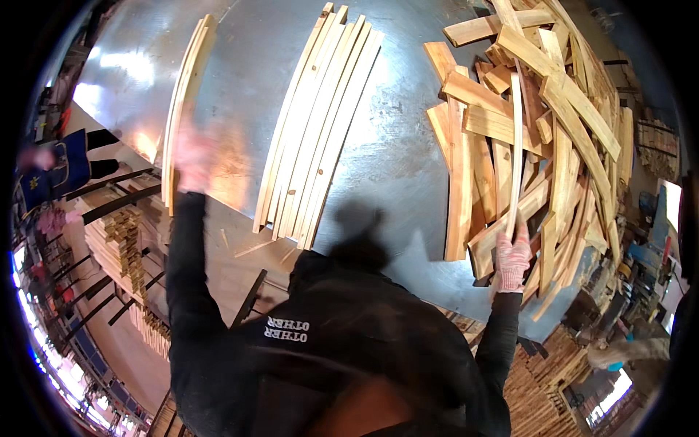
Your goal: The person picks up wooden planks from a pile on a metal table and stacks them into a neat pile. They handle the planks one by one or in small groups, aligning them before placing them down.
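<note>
- Handling single lengths of wood appeared to be the step in hand on the broad metal tabletop (408,146); the next move seemed to call for a steady pull, clear of crossing pieces.
- At 2 o'clock, the heap of planks (564,142) lay jumbled at many angles.
- Near 12 o'clock, a row of pale strips (320,127) lay side by side, well apart from the heap.
- At 10 o'clock, a narrow bundle (186,87) lay by the left hand (193,160), too blurred to tell whether it gripped anything.
- Toward 3 o'clock, the gloved right hand (513,258) grasped the near end of a thin strip (518,146).
- That strip ran from those fingers toward 12 o'clock, over the heap; whether it touched the wood beneath could not be told.
</note>
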`<state>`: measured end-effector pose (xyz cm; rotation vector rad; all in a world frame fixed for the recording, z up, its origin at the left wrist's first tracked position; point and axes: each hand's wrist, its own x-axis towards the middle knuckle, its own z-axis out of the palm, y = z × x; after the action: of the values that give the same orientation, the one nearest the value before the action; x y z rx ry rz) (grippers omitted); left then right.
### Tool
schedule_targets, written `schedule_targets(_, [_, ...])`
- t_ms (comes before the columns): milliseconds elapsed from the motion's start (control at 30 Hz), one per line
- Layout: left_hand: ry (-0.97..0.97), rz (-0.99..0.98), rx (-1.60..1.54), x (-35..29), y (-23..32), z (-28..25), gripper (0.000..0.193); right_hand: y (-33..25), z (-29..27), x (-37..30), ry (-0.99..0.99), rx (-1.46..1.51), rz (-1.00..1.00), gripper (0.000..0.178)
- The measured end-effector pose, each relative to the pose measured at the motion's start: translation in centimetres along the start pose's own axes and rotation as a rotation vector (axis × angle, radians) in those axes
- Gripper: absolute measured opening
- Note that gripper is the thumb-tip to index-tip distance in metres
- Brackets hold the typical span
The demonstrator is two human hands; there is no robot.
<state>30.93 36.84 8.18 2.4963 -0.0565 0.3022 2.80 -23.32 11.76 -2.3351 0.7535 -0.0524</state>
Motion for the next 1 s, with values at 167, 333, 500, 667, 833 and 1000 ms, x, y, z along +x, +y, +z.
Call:
schedule_targets(167, [-0.633, 0.366, 0.565, -11.5, 20.7, 8.7, 0.090, -6.9, 7.7, 1.1, -0.389, 0.894, 0.367, 0.038])
schedule_targets(333, [-0.539, 0.599, 0.912, -16.8, 17.1, 14.0, 0.066, -9.7, 12.7, 3.9, -1.023, 1.761, 0.393, 0.070])
schedule_targets(500, [-0.382, 0.407, 0.712, -13.7, 20.0, 12.2, 0.062, -8.5, 13.5, 5.0, -1.052, 1.927, 0.383, 0.069])
schedule_targets(667, [-0.387, 0.202, 0.707, -13.1, 21.0, 13.5, 0.051, -8.5, 13.3, 5.6, -0.859, 1.506, 0.346, 0.062])
schedule_targets(833, [-0.377, 0.002, 0.066, -11.0, 21.5, 6.7, 0.054, -9.6, 13.1, 5.5, -0.445, 0.352, 0.068, 0.061])
schedule_targets(1000, [-0.336, -0.030, -0.304, -5.3, 11.5, -0.7, 0.058, -16.6, 6.3, 6.2, -0.480, -0.447, -0.446, 0.055])
